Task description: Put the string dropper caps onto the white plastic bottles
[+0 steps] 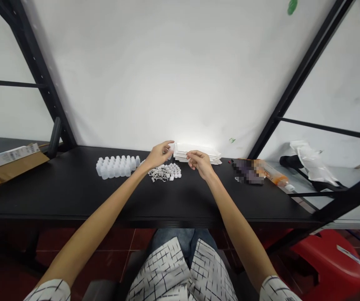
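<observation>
At the back of the black table, my left hand point(159, 155) has its fingers curled about a small translucent plastic bottle point(171, 149), largely covered by the fingers. My right hand point(200, 162) is closed in a pinch just in front of a stack of white flat packets point(214, 154); whatever lies between its fingertips is too small to make out. Below my left hand is a pile of small white caps point(175, 170), beside loose white pieces with thin stems point(158, 173). Several translucent bottles point(116, 168) stand upright in close rows to the left.
On the right lie a dark blurred-out object point(248, 172) and a bottle with an orange label point(277, 177). An open cardboard box point(13, 165) is at the far left. Black rack posts point(44, 75) flank the table, with a white wall behind. A red stool point(330, 259) stands lower right.
</observation>
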A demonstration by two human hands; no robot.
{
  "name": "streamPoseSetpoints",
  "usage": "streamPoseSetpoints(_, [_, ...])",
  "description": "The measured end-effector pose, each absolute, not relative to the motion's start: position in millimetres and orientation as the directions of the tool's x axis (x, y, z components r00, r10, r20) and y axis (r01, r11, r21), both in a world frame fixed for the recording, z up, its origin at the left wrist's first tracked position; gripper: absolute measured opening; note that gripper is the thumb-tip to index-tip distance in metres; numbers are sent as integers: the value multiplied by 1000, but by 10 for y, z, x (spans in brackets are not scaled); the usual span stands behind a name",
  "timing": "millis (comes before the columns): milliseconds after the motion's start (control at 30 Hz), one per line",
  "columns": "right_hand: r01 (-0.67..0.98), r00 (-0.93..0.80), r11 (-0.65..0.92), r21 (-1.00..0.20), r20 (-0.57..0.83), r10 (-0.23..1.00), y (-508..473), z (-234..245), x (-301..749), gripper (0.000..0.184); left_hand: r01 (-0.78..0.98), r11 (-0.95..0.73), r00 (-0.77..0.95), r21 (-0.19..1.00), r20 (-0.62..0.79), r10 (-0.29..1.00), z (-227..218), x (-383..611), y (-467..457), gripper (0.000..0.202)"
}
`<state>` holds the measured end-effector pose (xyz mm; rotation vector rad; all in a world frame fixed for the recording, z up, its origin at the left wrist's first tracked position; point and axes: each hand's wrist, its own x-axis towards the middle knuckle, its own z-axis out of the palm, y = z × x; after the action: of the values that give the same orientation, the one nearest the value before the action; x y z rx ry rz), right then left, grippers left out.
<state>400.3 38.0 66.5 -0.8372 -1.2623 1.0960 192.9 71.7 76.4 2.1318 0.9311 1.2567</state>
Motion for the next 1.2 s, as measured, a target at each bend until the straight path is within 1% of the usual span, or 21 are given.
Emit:
streamPoseSetpoints(33, [-153, 4, 311, -938, 315, 949, 398, 659, 4047, 34, 282, -644, 333, 711, 557, 760, 706, 2021, 733, 52])
streamPoseSetpoints(100, [-86, 61, 340, -936, 336, 940, 428, 640, 4117, 36, 287, -666, 345, 688, 575, 742, 570, 2152, 704, 51])
streamPoseSetpoints(167, [7, 72, 361, -932, 361, 930, 440, 617, 4149, 36, 306, -674, 356, 673, 576, 736, 440, 2214, 620, 46])
streamPoseSetpoints(233, [87, 26, 377, -922, 381, 924, 437, 595, 4137, 36, 325, -683, 381, 654, 571, 727, 350, 2227, 533, 42])
streamPoseSetpoints(300, [124, -53, 388, -913, 385, 922, 427, 576, 4099, 36, 355, -684, 390, 638, 564, 728, 312, 2219, 483, 39])
streamPoseSetpoints(367, [135, -112, 392, -910, 379, 919, 418, 561, 4060, 36, 385, -680, 381, 623, 564, 733, 315, 2205, 479, 35])
streamPoseSetpoints(533, [143, -157, 387, -911, 365, 918, 398, 549, 4025, 34, 455, -666, 361, 591, 562, 745, 345, 2170, 524, 27])
streamPoseSetpoints(733, [160, -220, 400, -902, 363, 906, 404, 517, 4031, 34, 454, -668, 364, 589, 562, 743, 320, 2166, 535, 28])
streamPoseSetpoints(967, [181, -239, 412, -893, 367, 899, 443, 482, 4048, 35, 433, -646, 340, 629, 550, 763, 335, 2165, 541, 33])
streamPoseSetpoints(1200, [173, -229, 358, -918, 316, 921, 432, 506, 4048, 38, 413, -667, 383, 620, 546, 745, 334, 2168, 537, 39])
